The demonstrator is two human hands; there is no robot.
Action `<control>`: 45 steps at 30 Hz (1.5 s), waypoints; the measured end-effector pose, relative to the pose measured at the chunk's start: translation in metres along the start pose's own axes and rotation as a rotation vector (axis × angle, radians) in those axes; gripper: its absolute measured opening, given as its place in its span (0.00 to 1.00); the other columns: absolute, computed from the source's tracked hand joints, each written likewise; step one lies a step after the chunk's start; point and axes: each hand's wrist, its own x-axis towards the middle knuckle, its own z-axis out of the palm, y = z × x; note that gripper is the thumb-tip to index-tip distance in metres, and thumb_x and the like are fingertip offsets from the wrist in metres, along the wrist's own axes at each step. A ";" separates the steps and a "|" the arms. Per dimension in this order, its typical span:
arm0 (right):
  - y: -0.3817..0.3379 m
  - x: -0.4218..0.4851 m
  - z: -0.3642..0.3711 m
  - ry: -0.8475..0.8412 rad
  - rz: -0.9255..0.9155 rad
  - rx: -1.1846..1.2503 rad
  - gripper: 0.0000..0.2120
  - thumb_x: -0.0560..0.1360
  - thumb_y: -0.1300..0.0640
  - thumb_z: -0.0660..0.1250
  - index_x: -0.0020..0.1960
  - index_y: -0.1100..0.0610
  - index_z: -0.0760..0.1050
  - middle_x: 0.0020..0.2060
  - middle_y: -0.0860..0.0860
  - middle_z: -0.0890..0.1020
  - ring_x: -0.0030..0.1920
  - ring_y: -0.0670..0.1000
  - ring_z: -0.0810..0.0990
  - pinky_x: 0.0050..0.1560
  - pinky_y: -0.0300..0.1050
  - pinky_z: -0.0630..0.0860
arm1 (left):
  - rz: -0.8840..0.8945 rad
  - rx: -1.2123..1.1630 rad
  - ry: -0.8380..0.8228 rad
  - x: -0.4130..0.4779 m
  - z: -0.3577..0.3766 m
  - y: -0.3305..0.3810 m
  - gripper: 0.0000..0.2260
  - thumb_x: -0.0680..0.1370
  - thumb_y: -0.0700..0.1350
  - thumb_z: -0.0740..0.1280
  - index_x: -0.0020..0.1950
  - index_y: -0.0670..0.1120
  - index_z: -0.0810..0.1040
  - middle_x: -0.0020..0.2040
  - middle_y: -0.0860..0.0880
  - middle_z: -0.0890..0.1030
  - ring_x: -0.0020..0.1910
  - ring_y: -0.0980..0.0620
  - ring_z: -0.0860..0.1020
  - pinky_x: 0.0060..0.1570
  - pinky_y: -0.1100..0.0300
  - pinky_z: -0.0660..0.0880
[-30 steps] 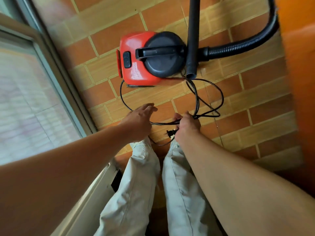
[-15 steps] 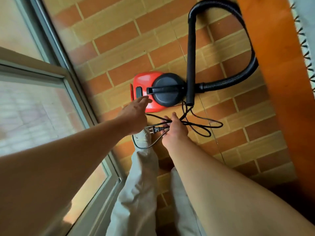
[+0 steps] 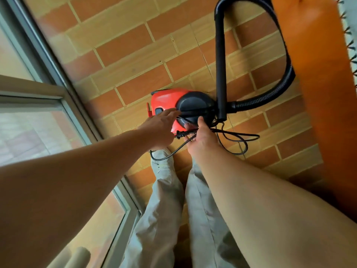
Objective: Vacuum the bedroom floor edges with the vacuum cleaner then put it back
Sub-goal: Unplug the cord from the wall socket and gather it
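At the bottom of the frame, pale trousers (image 3: 164, 190) stand on the tiled floor (image 3: 125, 45), close beside the window (image 3: 63, 97) on the left, and both bare arms reach away from the camera.

Just past the feet, in mid-frame, the right hand (image 3: 202, 140) has its fingers curled round a gathered bunch of cord (image 3: 241, 135). Loose loops spill rightward onto the tiles, and one strand sags by the left foot. The plug (image 3: 178, 135) pokes out leftward from that fist, free of any socket. I therefore take the bundling to be tidying for storage, not preparation to clean.

The left hand (image 3: 160, 130) is spread, fingers straight and gripping nothing, over the near edge of the vacuum (image 3: 164, 101). The blur hides whether its fingertips touch the casing. My guess is that it is headed for the black handle (image 3: 193, 113), to lift or steady the machine while the other hand holds the cord off the floor.

At frame centre the vacuum sits on the tiles, red body toward the window and dark dome to the right. Beyond it, the tube (image 3: 220, 64) runs from beside the dome to the top edge. There the ribbed hose (image 3: 280, 89) arcs back down to the dome's right side, against an orange panel (image 3: 318, 74). Looped like this, it seems parked out of the way.
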 end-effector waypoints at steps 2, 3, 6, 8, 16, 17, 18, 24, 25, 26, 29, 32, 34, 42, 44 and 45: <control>-0.002 0.001 0.004 -0.014 0.002 -0.004 0.17 0.78 0.48 0.72 0.61 0.56 0.76 0.51 0.54 0.86 0.48 0.51 0.87 0.47 0.49 0.83 | -0.009 -0.014 0.005 0.006 -0.002 -0.002 0.38 0.77 0.35 0.63 0.84 0.52 0.52 0.83 0.54 0.54 0.79 0.46 0.62 0.73 0.48 0.67; -0.002 0.002 0.004 -0.018 0.002 0.000 0.17 0.77 0.48 0.73 0.60 0.56 0.76 0.50 0.54 0.86 0.47 0.51 0.88 0.49 0.50 0.84 | -0.015 -0.020 0.008 0.009 -0.002 -0.001 0.38 0.77 0.35 0.63 0.84 0.52 0.52 0.83 0.54 0.54 0.79 0.46 0.62 0.73 0.48 0.67; 0.000 0.008 0.002 -0.029 -0.007 0.040 0.18 0.76 0.47 0.74 0.61 0.57 0.78 0.46 0.52 0.88 0.46 0.50 0.88 0.51 0.49 0.83 | -0.017 -0.003 -0.009 0.014 -0.002 0.004 0.37 0.78 0.36 0.63 0.84 0.51 0.51 0.84 0.53 0.54 0.80 0.46 0.61 0.75 0.47 0.65; 0.000 0.008 0.005 -0.048 0.002 0.039 0.19 0.76 0.46 0.74 0.61 0.56 0.78 0.45 0.51 0.88 0.45 0.49 0.88 0.50 0.48 0.82 | -0.022 0.009 -0.011 0.014 -0.002 0.003 0.37 0.79 0.37 0.63 0.84 0.51 0.50 0.84 0.52 0.54 0.80 0.46 0.61 0.75 0.48 0.65; -0.012 0.013 0.018 -0.063 -0.014 0.073 0.18 0.78 0.53 0.73 0.64 0.61 0.76 0.46 0.57 0.85 0.32 0.50 0.84 0.31 0.42 0.80 | -0.031 0.021 -0.034 0.013 -0.004 0.007 0.37 0.78 0.38 0.64 0.84 0.51 0.51 0.83 0.52 0.55 0.78 0.45 0.64 0.68 0.51 0.69; -0.014 0.014 0.017 -0.061 -0.023 0.048 0.18 0.78 0.54 0.72 0.64 0.61 0.76 0.47 0.57 0.85 0.32 0.50 0.84 0.30 0.41 0.80 | -0.037 0.018 -0.041 0.013 -0.003 0.008 0.37 0.79 0.38 0.65 0.84 0.51 0.51 0.83 0.52 0.55 0.78 0.45 0.64 0.66 0.52 0.69; -0.016 0.015 0.015 -0.062 -0.031 0.027 0.17 0.78 0.54 0.73 0.64 0.61 0.77 0.48 0.57 0.85 0.33 0.50 0.84 0.30 0.41 0.80 | -0.044 0.016 -0.047 0.012 -0.002 0.009 0.37 0.79 0.39 0.64 0.84 0.51 0.51 0.83 0.52 0.56 0.77 0.45 0.65 0.64 0.52 0.70; -0.026 0.024 0.000 -0.059 -0.037 -0.014 0.18 0.77 0.54 0.74 0.61 0.65 0.78 0.45 0.60 0.83 0.33 0.53 0.81 0.31 0.41 0.80 | -0.057 -0.020 -0.077 0.014 0.012 0.019 0.37 0.78 0.40 0.65 0.84 0.52 0.51 0.83 0.51 0.57 0.73 0.46 0.71 0.57 0.53 0.73; -0.027 0.026 -0.003 -0.059 -0.037 -0.026 0.19 0.77 0.53 0.74 0.61 0.65 0.78 0.45 0.59 0.83 0.33 0.53 0.81 0.32 0.42 0.80 | -0.057 -0.031 -0.077 0.015 0.014 0.021 0.37 0.78 0.40 0.65 0.84 0.52 0.51 0.83 0.51 0.57 0.74 0.46 0.71 0.58 0.53 0.74; -0.027 0.028 -0.006 -0.059 -0.042 -0.033 0.19 0.77 0.53 0.75 0.61 0.64 0.78 0.45 0.58 0.83 0.34 0.53 0.82 0.33 0.42 0.81 | -0.058 -0.036 -0.074 0.015 0.017 0.024 0.37 0.78 0.39 0.65 0.84 0.52 0.51 0.83 0.51 0.58 0.74 0.46 0.71 0.58 0.53 0.74; -0.031 0.031 -0.011 -0.031 -0.070 -0.084 0.19 0.74 0.50 0.76 0.59 0.58 0.79 0.50 0.55 0.86 0.48 0.57 0.86 0.47 0.51 0.85 | -0.067 -0.009 -0.073 0.016 0.021 0.033 0.37 0.78 0.39 0.64 0.84 0.52 0.51 0.83 0.51 0.57 0.74 0.46 0.70 0.52 0.56 0.71; -0.038 0.028 -0.014 -0.040 -0.047 -0.092 0.21 0.71 0.51 0.76 0.62 0.56 0.78 0.51 0.55 0.86 0.49 0.57 0.86 0.46 0.49 0.83 | -0.081 0.030 -0.095 0.017 0.021 0.041 0.38 0.79 0.38 0.64 0.84 0.52 0.49 0.84 0.51 0.55 0.75 0.45 0.69 0.50 0.57 0.70; -0.040 0.025 -0.012 -0.086 -0.039 -0.094 0.26 0.70 0.51 0.77 0.65 0.56 0.76 0.53 0.56 0.86 0.49 0.57 0.86 0.40 0.46 0.81 | -0.096 0.047 -0.115 0.017 0.020 0.044 0.39 0.78 0.37 0.64 0.84 0.52 0.48 0.84 0.52 0.53 0.74 0.45 0.71 0.48 0.57 0.72; -0.044 0.026 0.001 -0.140 -0.017 -0.094 0.31 0.73 0.51 0.77 0.72 0.55 0.70 0.60 0.57 0.83 0.53 0.57 0.85 0.52 0.51 0.82 | -0.143 0.127 -0.216 0.022 0.011 0.052 0.38 0.79 0.35 0.59 0.84 0.55 0.47 0.84 0.53 0.54 0.65 0.45 0.78 0.41 0.57 0.73; -0.049 0.022 0.000 -0.155 0.015 -0.090 0.30 0.75 0.51 0.76 0.73 0.56 0.69 0.60 0.57 0.83 0.52 0.57 0.85 0.43 0.47 0.82 | -0.155 0.112 -0.221 0.026 0.002 0.052 0.37 0.78 0.32 0.57 0.83 0.57 0.53 0.81 0.50 0.63 0.67 0.44 0.76 0.43 0.58 0.75; -0.054 0.019 -0.002 -0.136 0.035 -0.105 0.28 0.75 0.51 0.75 0.71 0.55 0.70 0.60 0.56 0.83 0.52 0.57 0.84 0.43 0.47 0.81 | -0.151 0.120 -0.221 0.029 -0.002 0.052 0.36 0.78 0.32 0.56 0.82 0.59 0.55 0.80 0.50 0.66 0.66 0.44 0.77 0.46 0.55 0.78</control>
